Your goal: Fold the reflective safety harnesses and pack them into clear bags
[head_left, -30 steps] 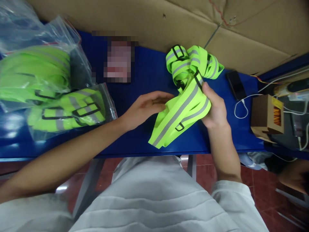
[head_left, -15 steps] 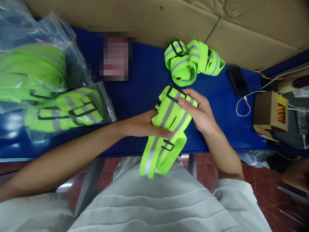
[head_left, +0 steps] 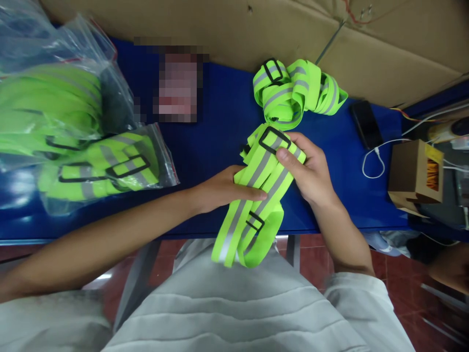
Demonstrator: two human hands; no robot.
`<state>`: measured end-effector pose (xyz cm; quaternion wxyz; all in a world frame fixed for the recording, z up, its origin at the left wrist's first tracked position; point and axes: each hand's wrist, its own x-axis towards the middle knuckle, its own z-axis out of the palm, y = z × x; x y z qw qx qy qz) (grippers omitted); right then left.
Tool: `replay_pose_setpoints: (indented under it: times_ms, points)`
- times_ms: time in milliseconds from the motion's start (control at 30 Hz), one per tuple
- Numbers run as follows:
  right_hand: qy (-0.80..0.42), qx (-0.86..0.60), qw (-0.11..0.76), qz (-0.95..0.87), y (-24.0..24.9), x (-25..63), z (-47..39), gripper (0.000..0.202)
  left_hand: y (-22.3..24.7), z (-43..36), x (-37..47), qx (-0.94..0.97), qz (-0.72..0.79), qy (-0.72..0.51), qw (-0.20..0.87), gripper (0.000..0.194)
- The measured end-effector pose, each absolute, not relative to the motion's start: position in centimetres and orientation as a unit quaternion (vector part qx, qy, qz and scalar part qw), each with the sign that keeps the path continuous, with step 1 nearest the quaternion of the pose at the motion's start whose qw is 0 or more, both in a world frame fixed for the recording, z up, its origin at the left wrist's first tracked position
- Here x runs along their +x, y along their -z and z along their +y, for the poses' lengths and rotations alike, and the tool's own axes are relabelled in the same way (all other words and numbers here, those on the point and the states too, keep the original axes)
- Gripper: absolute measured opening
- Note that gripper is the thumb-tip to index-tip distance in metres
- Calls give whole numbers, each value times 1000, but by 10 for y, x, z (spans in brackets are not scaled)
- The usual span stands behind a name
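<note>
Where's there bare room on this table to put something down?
Bare blue tabletop shows between the blurred pinkish item and the coiled straps, and between the right hand and the cardboard box. Bagged straps crowd the left end; the held straps cover the front middle.

Both hands now hold the strap.
A second ago the left hand was open at the strap's side; now its thumb lies across the top. The right hand has slid its thumb on top, beside the big buckle. That buckle looked thin and slanted, and now its whole frame shows. The strap's low end was over the bench; now it shows past the front edge, over the grey clothes.
</note>
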<state>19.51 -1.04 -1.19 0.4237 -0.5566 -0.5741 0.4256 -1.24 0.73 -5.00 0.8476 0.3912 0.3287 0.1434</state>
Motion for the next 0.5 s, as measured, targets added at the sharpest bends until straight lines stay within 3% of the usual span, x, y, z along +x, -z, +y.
replay_pose_setpoints:
  times_ms: [167,300,500]
  points:
    - [-352,-575,434,-598,15,190,-16,33,49,3,-8,345,258,-131,893,51]
    - [-319,-575,447,-606,17,183,-22,34,51,0,-6,315,228,-105,915,44]
    - [-375,-570,465,-564,19,186,-18,27,44,15,-18,370,280,-80,882,38]
